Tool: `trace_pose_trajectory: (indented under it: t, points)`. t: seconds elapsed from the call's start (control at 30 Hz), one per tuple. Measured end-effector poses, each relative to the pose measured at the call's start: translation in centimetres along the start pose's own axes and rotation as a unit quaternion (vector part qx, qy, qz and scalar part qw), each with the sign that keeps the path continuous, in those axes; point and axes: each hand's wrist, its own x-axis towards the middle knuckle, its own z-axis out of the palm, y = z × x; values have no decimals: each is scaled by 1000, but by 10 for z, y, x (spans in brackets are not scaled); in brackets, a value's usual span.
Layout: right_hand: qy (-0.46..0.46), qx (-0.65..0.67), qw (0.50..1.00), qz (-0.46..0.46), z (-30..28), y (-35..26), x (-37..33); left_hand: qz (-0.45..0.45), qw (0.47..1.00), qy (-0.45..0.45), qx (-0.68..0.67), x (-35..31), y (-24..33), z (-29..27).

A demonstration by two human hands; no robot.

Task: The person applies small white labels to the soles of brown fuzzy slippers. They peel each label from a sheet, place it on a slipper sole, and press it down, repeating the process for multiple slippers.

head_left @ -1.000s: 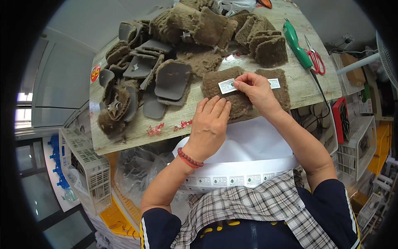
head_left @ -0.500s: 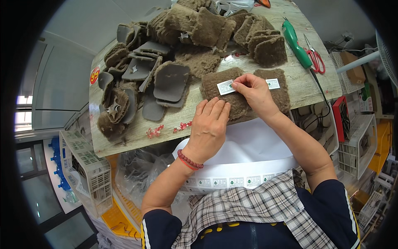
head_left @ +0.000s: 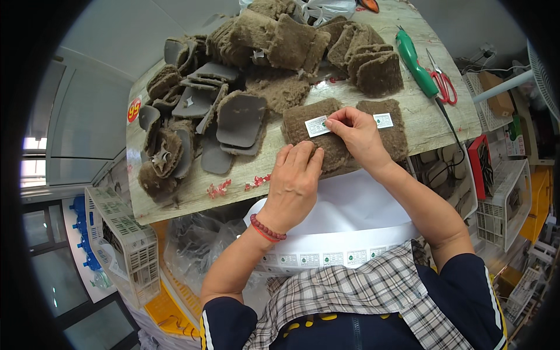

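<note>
A small white label (head_left: 315, 126) with a green mark lies against a fuzzy brown pad (head_left: 296, 115) near the table's front edge. My right hand (head_left: 361, 139) pinches the label's right end between thumb and fingertips. My left hand (head_left: 291, 188) rests with its fingers stretched out, the fingertips on the front edge of the same pad. Just right of it, partly behind my right hand, a second brown pad (head_left: 395, 139) bears a similar white label (head_left: 382, 120). Below the table edge, a wide white backing strip (head_left: 344, 240) with a row of labels curves across my lap.
Heaped brown pads and grey-backed pieces (head_left: 240, 119) cover the left and back of the table (head_left: 192, 205). A green corded hand tool (head_left: 416, 63) and red-handled scissors (head_left: 445, 86) lie at the right. Plastic crates (head_left: 131, 248) flank the table on both sides.
My hands barely move: the left has slid very slightly down, and the right still pinches the label at the same spot on the pad.
</note>
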Motion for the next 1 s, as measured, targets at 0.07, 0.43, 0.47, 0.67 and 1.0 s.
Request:
trace_pose_trajectory:
  t: [0.07,0.43,0.47,0.67,1.0]
  points:
    - [2,6,1000,-3,1,1,0,-1,1000,-1,2,0,0,0]
    - [-8,2,1000,-4,2,0,0,-7,1000,-13,1,-1,0,0]
    - [-12,6,1000,-3,1,-1,0,-7,1000,-14,2,-1,0,0]
    - [-24,51,998,-7,2,1,-2,-14,1000,-16,-4,-3,0,1]
    - [11,-25,999,-17,6,1,-4,-11,1000,-11,7,-2,-1,4]
